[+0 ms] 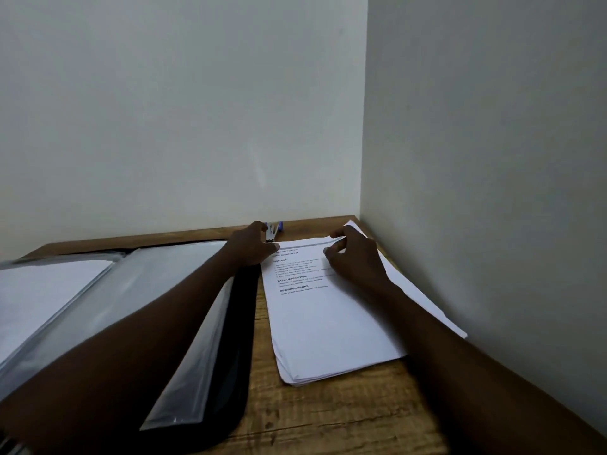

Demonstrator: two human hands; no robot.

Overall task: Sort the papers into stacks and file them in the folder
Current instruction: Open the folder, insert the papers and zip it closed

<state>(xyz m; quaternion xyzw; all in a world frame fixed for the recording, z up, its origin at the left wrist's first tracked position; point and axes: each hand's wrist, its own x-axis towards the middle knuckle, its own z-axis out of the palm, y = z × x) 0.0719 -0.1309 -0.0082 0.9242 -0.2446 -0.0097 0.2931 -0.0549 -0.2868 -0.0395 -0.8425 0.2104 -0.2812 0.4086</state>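
Note:
A stack of white printed papers (328,330) lies on the wooden table (328,418) near the right wall. My left hand (251,246) pinches the stack's top left corner. At the top edge my right hand (354,257) curls its fingers round the uppermost sheet, whose edge is lifted a little. An open black folder (230,339) with clear plastic sleeves (164,284) lies to the left under my left forearm; a white sheet (46,290) sits in its left sleeve.
A blue and silver stapler (273,230) rests against the back wall just behind my left hand. The right wall runs close along the papers' right edge. One sheet (427,303) sticks out slanted toward that wall.

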